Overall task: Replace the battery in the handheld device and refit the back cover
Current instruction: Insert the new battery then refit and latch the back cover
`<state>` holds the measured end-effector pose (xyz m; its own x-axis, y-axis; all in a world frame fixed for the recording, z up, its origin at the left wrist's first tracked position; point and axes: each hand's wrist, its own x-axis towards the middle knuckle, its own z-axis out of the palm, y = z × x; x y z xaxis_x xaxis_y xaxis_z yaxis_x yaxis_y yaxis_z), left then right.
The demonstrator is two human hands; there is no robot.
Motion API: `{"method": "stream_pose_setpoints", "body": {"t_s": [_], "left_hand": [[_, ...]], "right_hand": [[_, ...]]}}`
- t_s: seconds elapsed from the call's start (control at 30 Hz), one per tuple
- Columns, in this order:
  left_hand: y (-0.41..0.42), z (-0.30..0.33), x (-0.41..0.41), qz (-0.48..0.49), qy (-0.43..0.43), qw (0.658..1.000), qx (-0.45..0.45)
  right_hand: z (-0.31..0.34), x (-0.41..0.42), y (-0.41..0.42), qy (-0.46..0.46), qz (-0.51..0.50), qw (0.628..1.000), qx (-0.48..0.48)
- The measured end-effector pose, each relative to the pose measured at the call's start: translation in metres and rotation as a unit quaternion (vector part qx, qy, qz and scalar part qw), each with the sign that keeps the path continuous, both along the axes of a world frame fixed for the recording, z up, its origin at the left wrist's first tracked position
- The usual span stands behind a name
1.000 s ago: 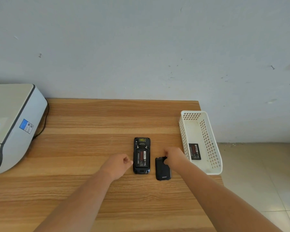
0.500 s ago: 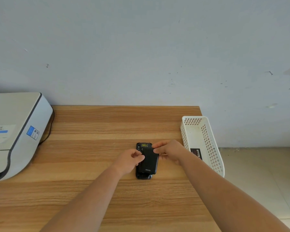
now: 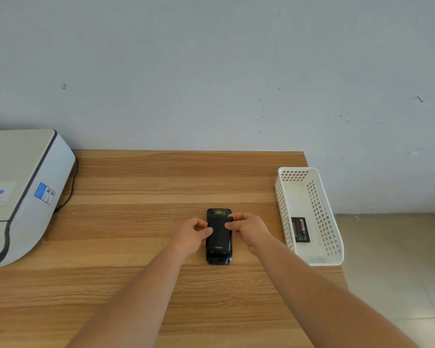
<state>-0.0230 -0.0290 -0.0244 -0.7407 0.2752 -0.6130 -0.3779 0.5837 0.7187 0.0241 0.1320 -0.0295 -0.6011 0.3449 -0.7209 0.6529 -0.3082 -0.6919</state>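
Note:
The black handheld device lies face down on the wooden table, mid-right. The black back cover lies on top of it and hides the battery bay. My left hand presses on the cover's left edge with thumb and fingers. My right hand holds the cover's right edge near its top, thumb on the cover. A second black battery with a red label lies in the white basket.
A white printer with a black cable fills the table's left side. The perforated white basket stands at the table's right edge, beyond which is tiled floor. A grey wall runs behind the table.
My right hand picked the back cover up from the table beside the device and laid it over the battery bay. Both hands now press on it, and the cover sits straighter than half a second ago.

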Motion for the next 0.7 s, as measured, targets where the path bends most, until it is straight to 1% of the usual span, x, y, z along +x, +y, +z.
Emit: {"method": "stream_pose_setpoints", "body": {"t_s": [0.2, 0.7], "left_hand": [[0.000, -0.012, -0.002, -0.053, 0.009, 0.998, -0.040], [-0.006, -0.020, 0.000, -0.096, 0.034, 0.991, -0.081]], "right_hand": [[-0.008, 0.005, 0.002, 0.017, 0.018, 1.000, 0.010], [-0.019, 0.010, 0.004, 0.023, 0.084, 0.995, 0.039]]}}
